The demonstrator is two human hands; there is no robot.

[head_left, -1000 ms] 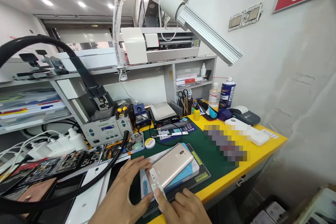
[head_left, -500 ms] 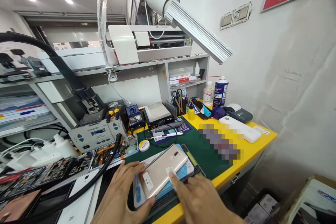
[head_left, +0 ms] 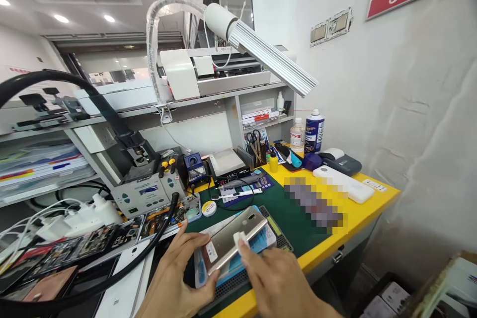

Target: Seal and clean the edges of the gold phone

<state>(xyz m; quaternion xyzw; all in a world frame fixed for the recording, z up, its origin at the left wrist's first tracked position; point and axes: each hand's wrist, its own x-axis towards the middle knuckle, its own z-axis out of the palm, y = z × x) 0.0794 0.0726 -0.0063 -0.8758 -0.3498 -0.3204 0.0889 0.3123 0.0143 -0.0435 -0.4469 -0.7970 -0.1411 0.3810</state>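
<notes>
A gold phone lies back up, a little tilted, above a blue-and-white packet on a dark grid mat. My left hand grips the phone's left end, thumb at the near corner and fingers along the far side. With its fingers closed, my right hand presses a small white wad against the phone's near edge. The underside of the phone is hidden.
Left of the hands are circuit boards, a black hose and a white phone. Behind stand a soldering unit, a round tin and a yellow bottle. A white power bank lies right.
The phone's back has tilted and looks darker. The white wad stays at the near edge in my right hand. The camera view has shifted, so the surroundings sit slightly lower and further right.
</notes>
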